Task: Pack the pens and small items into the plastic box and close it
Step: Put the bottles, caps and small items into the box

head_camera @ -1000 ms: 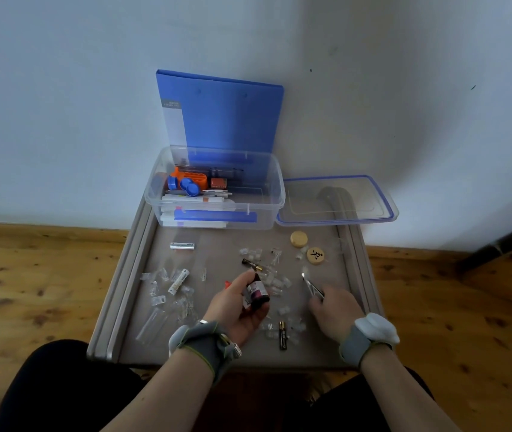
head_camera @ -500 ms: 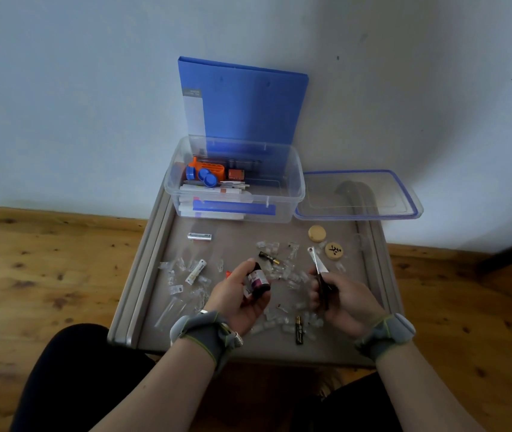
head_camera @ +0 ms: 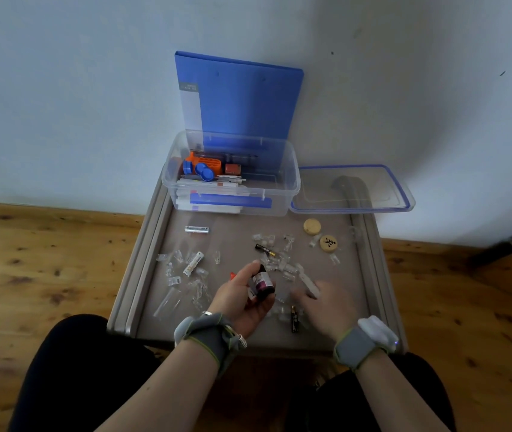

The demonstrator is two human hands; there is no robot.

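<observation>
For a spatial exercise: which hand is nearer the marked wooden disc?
Right. The right hand is on the disc's near side, almost in line; the left hand, holding a bottle, is farther left.

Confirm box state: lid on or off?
Off. The plastic box stands uncovered; its lid lies flat beside it, on the right.

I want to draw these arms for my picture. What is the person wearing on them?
Both forearms are bare, no sleeves. The left wrist band is a grey strap edged in yellow-green, with a metal spring and a pale pod. The right wrist band is grey too, carrying a rounded white pod with a tiny blue light.
</observation>
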